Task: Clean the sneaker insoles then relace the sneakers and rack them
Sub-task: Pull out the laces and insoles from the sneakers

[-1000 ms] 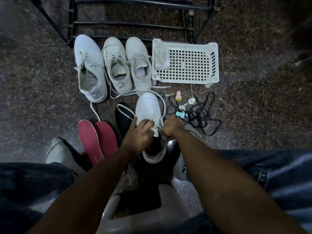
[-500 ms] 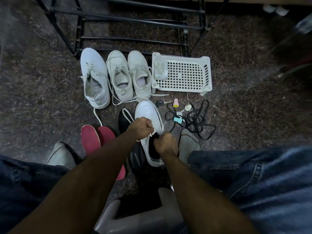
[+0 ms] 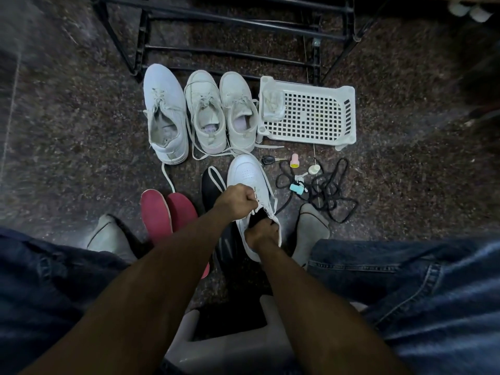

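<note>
White sneaker (image 3: 250, 173) sits between our hands: our left hand (image 3: 238, 200) pinches its lace (image 3: 266, 182), our right hand (image 3: 261, 234) grips its heel.

My right hand (image 3: 261, 232) covers the heel opening of the white sneaker (image 3: 250, 177); its fingertips are lost inside. My left hand (image 3: 238, 198) hides the lace eyelets beneath it. The black insole (image 3: 212, 185) lies partly under my left forearm. Shoe rack (image 3: 230, 23): top cut off by the frame. Small items beside the black cord (image 3: 328, 190): too small to identify.
</note>
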{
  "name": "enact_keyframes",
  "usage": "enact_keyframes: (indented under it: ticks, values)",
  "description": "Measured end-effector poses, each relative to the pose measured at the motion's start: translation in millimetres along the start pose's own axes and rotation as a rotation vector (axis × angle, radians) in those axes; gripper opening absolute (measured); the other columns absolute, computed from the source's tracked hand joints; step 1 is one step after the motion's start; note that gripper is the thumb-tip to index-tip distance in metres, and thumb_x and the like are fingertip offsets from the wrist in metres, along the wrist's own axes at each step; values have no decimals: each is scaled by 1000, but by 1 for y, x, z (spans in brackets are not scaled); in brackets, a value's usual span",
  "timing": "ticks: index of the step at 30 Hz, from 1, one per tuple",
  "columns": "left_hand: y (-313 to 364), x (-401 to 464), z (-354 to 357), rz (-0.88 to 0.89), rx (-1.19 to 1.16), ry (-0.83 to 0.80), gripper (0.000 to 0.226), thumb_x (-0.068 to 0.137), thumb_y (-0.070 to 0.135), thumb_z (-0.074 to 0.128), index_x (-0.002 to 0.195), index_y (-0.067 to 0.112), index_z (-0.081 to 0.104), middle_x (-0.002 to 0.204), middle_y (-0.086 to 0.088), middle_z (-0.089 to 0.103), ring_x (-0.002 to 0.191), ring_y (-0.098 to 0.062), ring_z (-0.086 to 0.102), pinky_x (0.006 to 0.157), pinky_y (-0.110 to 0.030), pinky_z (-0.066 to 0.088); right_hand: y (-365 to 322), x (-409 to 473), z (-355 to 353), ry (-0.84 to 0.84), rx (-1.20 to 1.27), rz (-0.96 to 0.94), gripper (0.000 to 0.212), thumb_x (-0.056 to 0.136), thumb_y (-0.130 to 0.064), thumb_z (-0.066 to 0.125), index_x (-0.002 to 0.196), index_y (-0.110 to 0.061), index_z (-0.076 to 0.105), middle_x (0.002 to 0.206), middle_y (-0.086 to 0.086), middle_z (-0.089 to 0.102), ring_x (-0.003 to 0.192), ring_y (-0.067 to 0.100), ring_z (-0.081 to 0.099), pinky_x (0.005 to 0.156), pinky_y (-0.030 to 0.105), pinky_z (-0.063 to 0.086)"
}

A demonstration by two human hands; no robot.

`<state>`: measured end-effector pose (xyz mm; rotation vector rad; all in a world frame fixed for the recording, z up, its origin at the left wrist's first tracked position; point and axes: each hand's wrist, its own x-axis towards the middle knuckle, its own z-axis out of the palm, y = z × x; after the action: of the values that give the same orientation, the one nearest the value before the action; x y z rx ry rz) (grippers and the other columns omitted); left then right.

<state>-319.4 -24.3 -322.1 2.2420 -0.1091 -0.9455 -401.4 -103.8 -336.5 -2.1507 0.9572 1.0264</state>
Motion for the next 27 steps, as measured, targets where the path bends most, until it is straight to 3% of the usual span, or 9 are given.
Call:
enact_keyframes:
  ticks: [4,8,11,16,18,23,27]
  values:
    - [1,0,2,-13,13,-8,6,80,15,66,75,16,69,88,-3,70,88,-21,64,79,-33,54,-2,15,-11,-30,-15,-106,38,100,-27,39,131,-7,49,135,18,53,126,32,50,100,34,39]
    - [2,-1,1,-24,26,-23,14,78,18,66,65,24,62,78,6,65,86,-20,64,78,-36,55,-4,20,-17,-46,35,-128,13,96,-16,45,91,-13,57,113,18,63,106,28,60,91,38,47]
    - [3,-1,3,-47,28,-7,17,78,18,64,63,25,60,78,5,65,85,-20,64,78,-35,55,-1,13,-15,5,-47,-138,24,96,-21,45,114,-9,57,124,18,61,116,32,58,92,34,45]
    - [2,-1,8,-72,-1,19,22,78,18,65,59,26,57,77,6,64,86,-20,64,77,-33,54,3,-2,-1,34,-41,-15,58,89,-25,55,140,-4,37,142,26,40,133,38,40,106,36,37]
    - [1,-1,8,-73,-18,26,23,78,18,65,58,25,57,79,8,63,86,-20,64,76,-31,54,4,-5,-2,38,-17,0,60,89,-23,56,141,-5,35,143,26,35,135,38,36,109,37,35]
    - [-1,1,10,-80,-46,25,20,78,17,65,60,24,59,76,4,66,82,-20,65,76,-34,55,3,2,-22,25,-30,-107,33,98,-24,43,125,-9,54,132,16,56,124,32,52,94,34,43]
    - [-4,-1,15,-93,-80,48,20,78,16,65,61,25,59,74,6,65,82,-20,64,74,-30,53,5,2,-27,39,0,-71,34,96,-25,48,124,-8,57,133,16,57,124,33,52,94,34,44]
